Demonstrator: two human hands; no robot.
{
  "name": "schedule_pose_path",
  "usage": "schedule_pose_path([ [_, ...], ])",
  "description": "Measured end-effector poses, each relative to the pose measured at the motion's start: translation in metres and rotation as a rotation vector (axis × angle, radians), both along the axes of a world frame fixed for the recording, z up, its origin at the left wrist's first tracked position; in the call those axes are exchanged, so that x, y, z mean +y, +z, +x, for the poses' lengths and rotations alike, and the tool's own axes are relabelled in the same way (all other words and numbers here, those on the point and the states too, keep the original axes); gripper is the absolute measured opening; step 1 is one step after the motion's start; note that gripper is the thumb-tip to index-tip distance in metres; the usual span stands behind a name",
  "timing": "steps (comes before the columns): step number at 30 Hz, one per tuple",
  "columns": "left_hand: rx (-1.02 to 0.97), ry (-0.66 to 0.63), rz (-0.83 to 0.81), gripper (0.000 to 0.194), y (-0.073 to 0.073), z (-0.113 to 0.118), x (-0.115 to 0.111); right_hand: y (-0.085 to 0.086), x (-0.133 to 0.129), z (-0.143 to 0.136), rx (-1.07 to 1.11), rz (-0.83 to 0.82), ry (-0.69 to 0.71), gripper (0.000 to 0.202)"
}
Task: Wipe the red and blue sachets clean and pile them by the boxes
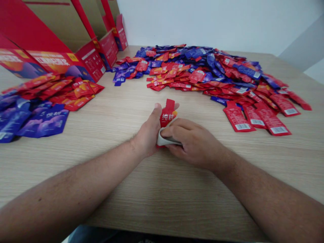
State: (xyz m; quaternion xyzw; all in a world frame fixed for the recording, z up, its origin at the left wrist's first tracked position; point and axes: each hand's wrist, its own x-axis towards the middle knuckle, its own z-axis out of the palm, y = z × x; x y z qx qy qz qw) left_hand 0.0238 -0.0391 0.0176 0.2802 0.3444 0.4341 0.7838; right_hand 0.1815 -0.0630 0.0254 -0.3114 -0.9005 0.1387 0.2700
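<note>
A red sachet with white lettering lies across the palm of my left hand, narrow end pointing away from me. The left thumb runs along its left edge; the other left fingers are mostly hidden beneath it. Over the sachet's lower part, my right hand grips a folded pale grey cloth, pressed against the sachet. Both hands are together above the middle of the table.
A large heap of red and blue sachets spreads across the back and right. Red sachets and blue sachets are stacked at left. Open red cardboard boxes stand behind them. A white wall borders the table's back.
</note>
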Motion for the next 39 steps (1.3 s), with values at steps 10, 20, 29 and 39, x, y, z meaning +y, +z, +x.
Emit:
schedule_pose_path([
  [10,0.202,-0.229,-0.023,0.077,-0.012,-0.007,0.000,0.011,0.017,0.023,0.197,0.200,-0.523,0.023],
  [20,0.022,-0.127,-0.035,0.075,0.004,0.000,0.001,0.006,-0.005,-0.005,0.088,0.029,-0.191,0.026],
  [29,0.079,-0.152,0.016,0.077,0.000,-0.004,0.002,0.004,0.005,0.008,0.091,0.145,-0.184,0.025],
  [39,0.110,-0.172,-0.080,0.077,0.000,-0.005,0.003,0.003,0.007,0.006,0.152,0.107,-0.376,0.026],
])
